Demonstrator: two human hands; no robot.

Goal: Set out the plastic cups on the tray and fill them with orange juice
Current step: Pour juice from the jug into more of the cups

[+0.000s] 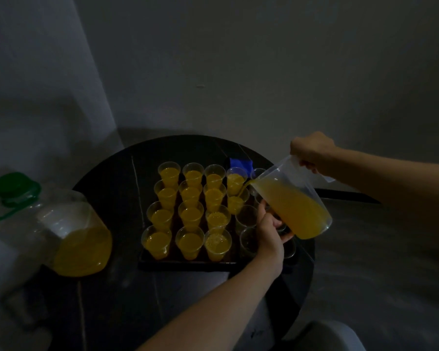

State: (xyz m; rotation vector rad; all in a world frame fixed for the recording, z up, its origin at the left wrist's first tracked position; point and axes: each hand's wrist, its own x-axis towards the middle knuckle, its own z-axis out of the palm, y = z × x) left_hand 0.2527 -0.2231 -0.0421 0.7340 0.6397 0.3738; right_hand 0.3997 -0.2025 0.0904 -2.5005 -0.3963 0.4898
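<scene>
Juice [264,189] pours from tilted jug [288,171] into cup [235,205].

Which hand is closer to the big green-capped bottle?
Left. The left hand sits by the base of the jug, right of the bottle; the right hand grips its handle, farther right.
</scene>
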